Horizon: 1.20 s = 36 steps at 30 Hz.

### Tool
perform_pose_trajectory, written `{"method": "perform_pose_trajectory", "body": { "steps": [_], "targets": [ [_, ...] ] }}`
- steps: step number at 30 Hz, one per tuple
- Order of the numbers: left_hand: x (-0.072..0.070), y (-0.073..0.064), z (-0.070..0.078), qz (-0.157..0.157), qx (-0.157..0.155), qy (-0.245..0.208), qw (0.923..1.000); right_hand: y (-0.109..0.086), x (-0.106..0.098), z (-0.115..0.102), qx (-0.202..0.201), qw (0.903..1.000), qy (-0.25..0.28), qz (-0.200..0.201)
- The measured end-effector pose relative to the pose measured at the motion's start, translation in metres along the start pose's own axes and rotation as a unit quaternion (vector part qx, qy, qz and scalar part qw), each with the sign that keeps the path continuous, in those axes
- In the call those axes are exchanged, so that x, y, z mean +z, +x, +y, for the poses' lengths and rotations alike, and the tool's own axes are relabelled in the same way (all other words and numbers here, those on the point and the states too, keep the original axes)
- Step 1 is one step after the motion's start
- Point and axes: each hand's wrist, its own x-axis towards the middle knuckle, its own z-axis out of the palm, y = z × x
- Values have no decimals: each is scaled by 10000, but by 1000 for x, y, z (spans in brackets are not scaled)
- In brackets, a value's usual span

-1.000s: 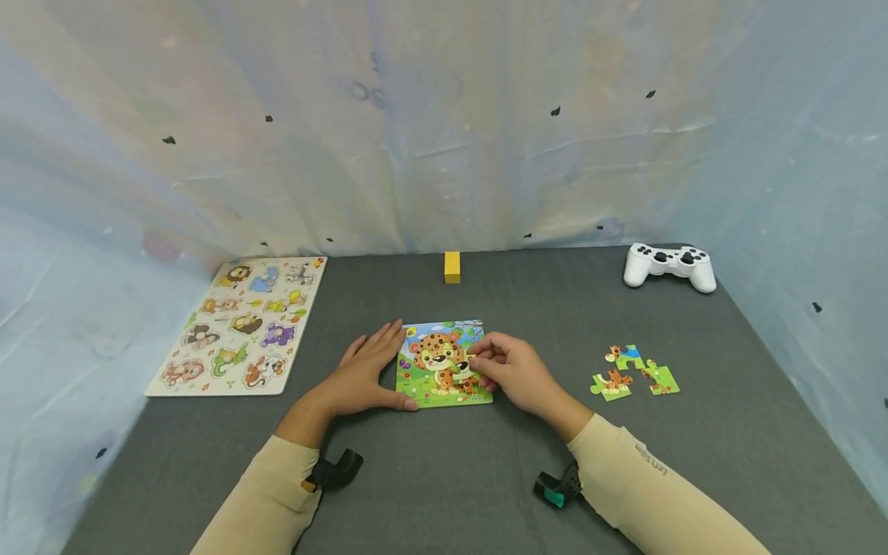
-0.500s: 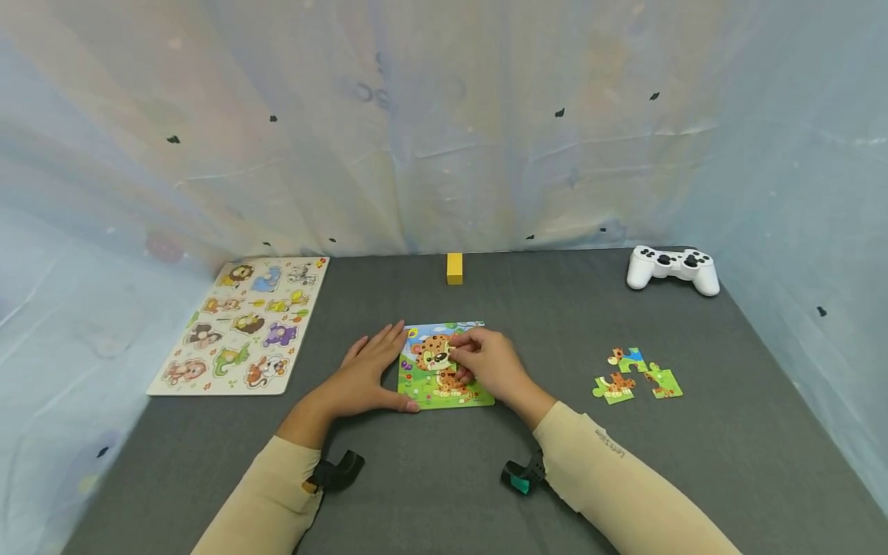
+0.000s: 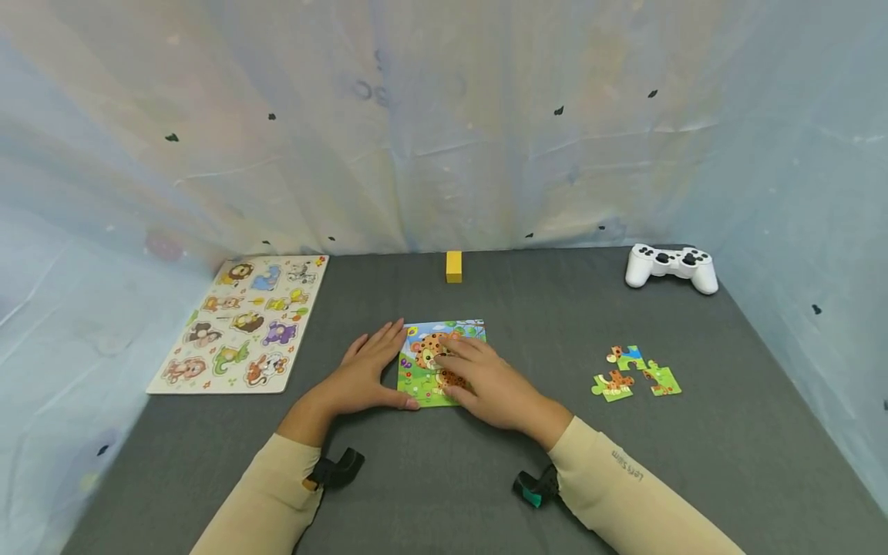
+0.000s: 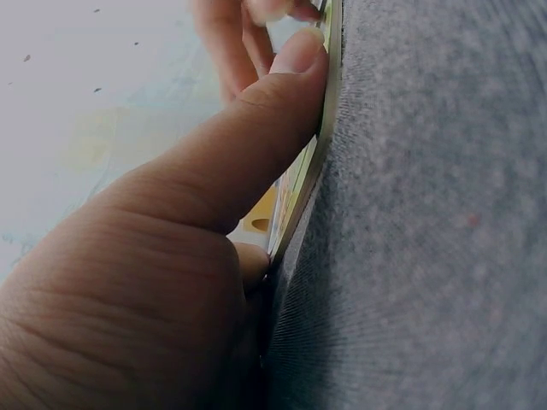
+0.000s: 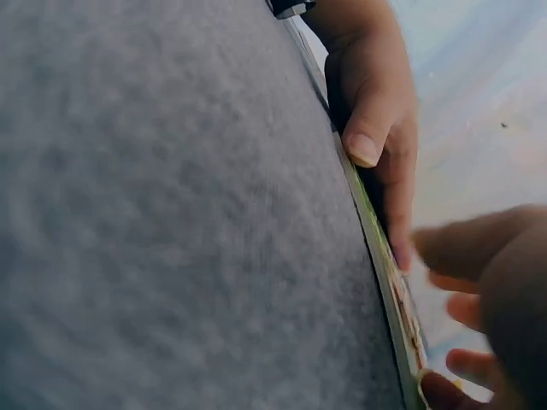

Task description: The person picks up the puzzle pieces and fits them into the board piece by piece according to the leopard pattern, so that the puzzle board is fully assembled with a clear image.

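Observation:
A small square jigsaw puzzle (image 3: 416, 389) with a leopard cub picture lies on the grey table. My left hand (image 3: 364, 375) rests along its left side, fingers stretched out, the thumb on the lower left corner. Over the puzzle's right half lies my right hand (image 3: 489, 383), its fingers extended across the cub picture and hiding part of it. No piece shows in its grasp. In the left wrist view, the left thumb (image 4: 273, 107) lies on the board's edge. The right fingers (image 5: 466, 363) are above or on the board in the right wrist view; contact is partly hidden.
Several animal shapes fill a white puzzle board (image 3: 239, 389) at the left. A yellow block (image 3: 454, 267) stands at the back. Three loose jigsaw pieces (image 3: 664, 379) lie to the right, with a white game controller (image 3: 671, 266) behind them. Plastic sheeting (image 3: 444, 154) encloses the table.
My right hand carried a puzzle piece leftward over the cub picture. It has since let the piece go, and its fingers have straightened over the puzzle. The left hand has stayed put.

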Motion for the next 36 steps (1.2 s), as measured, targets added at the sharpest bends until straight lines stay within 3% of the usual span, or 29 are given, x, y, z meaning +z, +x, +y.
{"method": "perform_pose_trajectory", "body": {
  "steps": [4,7,15,18,24,30,36],
  "targets": [
    [-1,-1,1,3,5,-41,10000,-3,2,-8,-69,9940,-887,-630],
    [-1,-1,2,-4,12,-77,10000,-4,2,-13,15,9897,-1219,-754],
    [0,0,1,-1,99,-70,9999,-6,2,-20,215,9874,-1323,-845],
    [0,0,0,-12,83,-86,9999,-6,1,-18,233,9899,-1051,-927],
    [0,0,-2,-64,13,-3,10000,-14,-7,-11,183,9960,62,-873],
    [-2,1,-1,-203,-62,1,9998,-37,-28,1,191,9956,842,-371],
    [-6,2,5,-385,-139,206,9989,-68,-54,22,485,9894,1280,480]
  ]
}}
